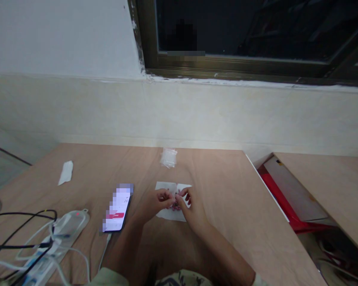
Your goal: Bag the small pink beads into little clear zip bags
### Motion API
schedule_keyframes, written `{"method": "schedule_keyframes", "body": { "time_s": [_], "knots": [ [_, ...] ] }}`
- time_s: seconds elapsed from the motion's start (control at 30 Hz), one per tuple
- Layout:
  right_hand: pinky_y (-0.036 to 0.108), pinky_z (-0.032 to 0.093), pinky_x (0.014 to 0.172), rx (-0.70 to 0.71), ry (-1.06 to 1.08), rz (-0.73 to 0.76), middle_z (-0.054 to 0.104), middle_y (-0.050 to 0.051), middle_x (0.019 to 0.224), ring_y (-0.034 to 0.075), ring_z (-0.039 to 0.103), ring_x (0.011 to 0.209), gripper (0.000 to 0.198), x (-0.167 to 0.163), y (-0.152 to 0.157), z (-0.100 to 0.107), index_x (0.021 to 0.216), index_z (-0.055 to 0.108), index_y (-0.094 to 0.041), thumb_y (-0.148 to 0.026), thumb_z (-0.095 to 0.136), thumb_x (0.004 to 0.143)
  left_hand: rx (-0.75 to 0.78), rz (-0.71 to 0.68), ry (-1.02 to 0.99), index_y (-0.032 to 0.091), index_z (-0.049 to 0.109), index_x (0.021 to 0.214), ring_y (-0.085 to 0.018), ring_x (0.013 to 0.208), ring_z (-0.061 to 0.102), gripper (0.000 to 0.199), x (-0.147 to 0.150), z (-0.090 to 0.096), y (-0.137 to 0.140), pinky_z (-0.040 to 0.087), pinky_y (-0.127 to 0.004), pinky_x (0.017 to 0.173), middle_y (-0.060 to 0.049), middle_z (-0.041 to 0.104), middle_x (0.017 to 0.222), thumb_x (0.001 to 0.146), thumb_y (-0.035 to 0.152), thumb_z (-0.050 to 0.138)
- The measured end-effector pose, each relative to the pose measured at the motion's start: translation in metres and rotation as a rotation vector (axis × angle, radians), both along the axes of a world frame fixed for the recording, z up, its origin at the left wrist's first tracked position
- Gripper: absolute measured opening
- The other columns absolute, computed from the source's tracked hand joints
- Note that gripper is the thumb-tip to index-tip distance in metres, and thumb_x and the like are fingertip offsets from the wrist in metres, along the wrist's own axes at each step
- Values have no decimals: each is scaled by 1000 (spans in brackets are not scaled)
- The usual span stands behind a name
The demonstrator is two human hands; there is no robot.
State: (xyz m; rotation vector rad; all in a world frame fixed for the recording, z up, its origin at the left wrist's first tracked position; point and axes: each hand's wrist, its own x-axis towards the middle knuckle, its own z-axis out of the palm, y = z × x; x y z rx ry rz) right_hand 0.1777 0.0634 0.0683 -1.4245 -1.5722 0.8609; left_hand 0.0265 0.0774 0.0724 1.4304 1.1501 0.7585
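Note:
A creased white paper sheet (168, 215) lies flat on the wooden table, with a small heap of dark pink and reddish bits (176, 207) on it. Above that heap my left hand (155, 203) has its thumb and fingers pinched together. My right hand (194, 207) meets it from the other side, thumb and forefinger also closed in a pinch. The fingertips of both hands nearly touch. Whatever small thing sits between them is too tiny and too hidden to name.
A lit phone (119, 210) with a charging cable lies left of the paper. Further left is a white power strip (74, 222) among tangled black and white cables. Clear plastic bags (168, 158) and a white scrap (66, 171) lie farther back. A gap beyond the table's right edge holds red material (298, 224).

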Motion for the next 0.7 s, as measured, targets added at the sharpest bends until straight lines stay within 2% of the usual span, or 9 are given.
{"method": "schedule_keyframes", "body": {
  "time_s": [0.13,0.3,0.43,0.57,0.67,0.7],
  "knots": [
    [21,35,50,-189,127,205,51,-2,54,10,45,51,23,-7,10,-1,61,48,-17,-33,44,76,-22,-2,-10,14,53,56,-9,52,48,15,3,0,0,38,-20,52,3,52,52,67,24,55],
    [21,34,49,-243,228,281,49,-3,51,9,44,50,24,-6,12,-13,57,48,-16,-34,46,73,-61,31,-40,14,53,58,-10,54,49,17,-3,-5,-6,38,-21,53,2,53,55,68,28,55],
    [20,31,45,-276,238,216,46,-3,48,8,41,47,21,-4,4,-19,52,45,-17,-28,47,70,-67,132,-120,14,53,61,-11,54,49,23,-13,-10,-13,39,-23,56,2,52,56,72,34,50],
    [20,29,44,-267,90,78,41,-5,45,9,38,45,19,-8,-3,-19,48,40,-18,-21,47,65,8,242,-41,15,50,59,-10,54,48,22,-9,-8,-19,38,-22,56,3,49,53,73,32,49],
    [21,33,45,-231,43,27,48,-3,53,10,44,48,6,-13,-5,-17,63,47,-17,-23,48,66,76,215,28,15,51,60,-10,55,47,18,3,-2,-24,38,-20,53,3,49,56,72,29,49],
    [21,34,45,-237,64,34,50,-2,56,10,45,48,8,-14,-5,-17,71,50,-17,-23,47,67,99,196,49,15,51,61,-10,55,46,16,7,1,-26,37,-20,52,3,49,57,72,27,50]
  ]
}}
